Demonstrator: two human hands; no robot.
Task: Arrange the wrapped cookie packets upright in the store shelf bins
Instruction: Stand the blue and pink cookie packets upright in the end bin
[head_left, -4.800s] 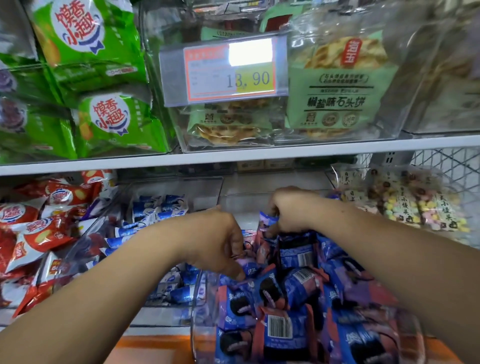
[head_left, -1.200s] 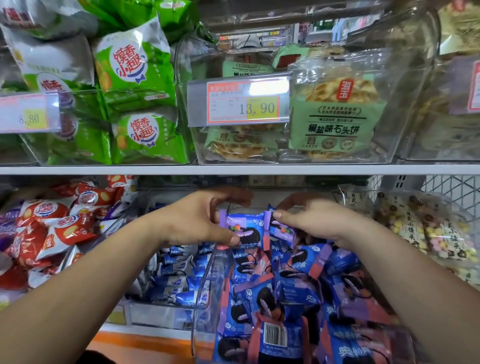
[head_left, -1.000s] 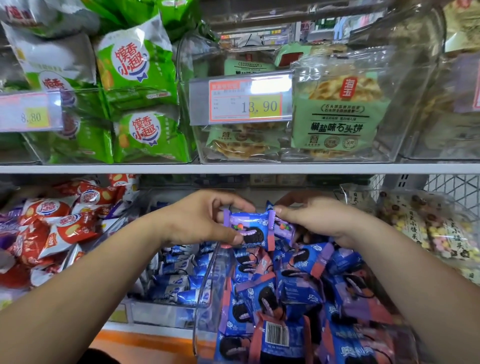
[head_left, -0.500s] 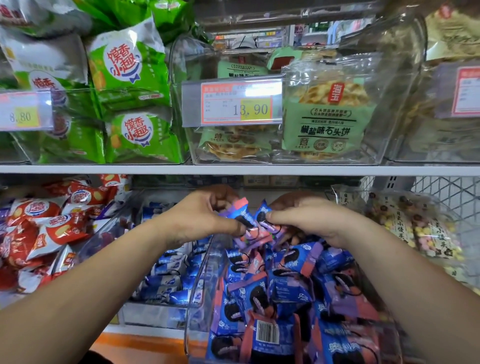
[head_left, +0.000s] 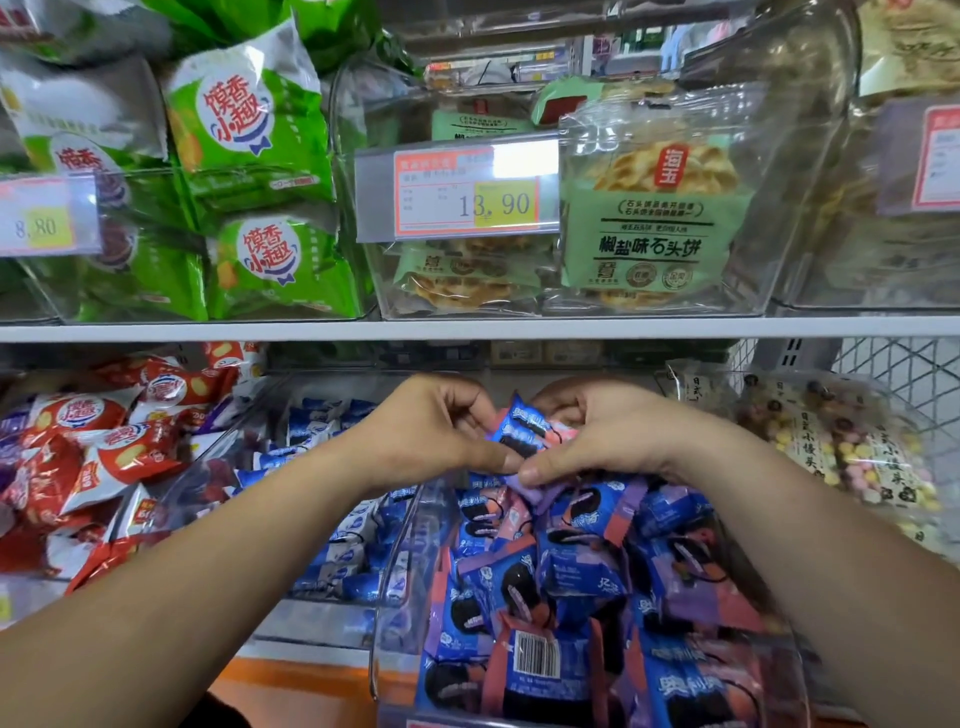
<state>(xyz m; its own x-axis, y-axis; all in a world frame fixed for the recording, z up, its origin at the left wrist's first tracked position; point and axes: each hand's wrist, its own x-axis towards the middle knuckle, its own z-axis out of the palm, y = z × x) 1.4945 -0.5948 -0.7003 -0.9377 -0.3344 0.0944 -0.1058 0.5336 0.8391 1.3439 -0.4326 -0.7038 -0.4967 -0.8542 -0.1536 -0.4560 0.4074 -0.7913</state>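
Nearest, at 6 o'clock, a clear plastic bin holds a loose heap of blue, purple and pink wrapped cookie packets. They lie at all angles, one with its barcode facing out. Both forearms reach over the heap from 7 and 5 o'clock.

Just past the heap, near the centre, the left hand and the right hand meet around one small blue foil cookie packet. It is held tilted and clear of the heap, its top corner pointing to 11 o'clock. The left fingers are curled, with thumb and forefinger pinching the packet's left edge. The right fingers curl over its pink right end, and the thumb stretches low toward the left thumb.

The step in hand looks like standing this packet up at the back of the bin. To do it well:
- Hold the crimped ends, not the cookie.
- Turn it until the printed face looks forward.
- Nudge its neighbours aside to open a slot.
- Lean it on the row behind so it cannot flop.

Farther out, red-and-white snack bags lie at 9 o'clock and a clear bag of pastel balls at 3 o'clock. Beyond the white shelf board, an orange-and-yellow price tag hangs at 12 o'clock.
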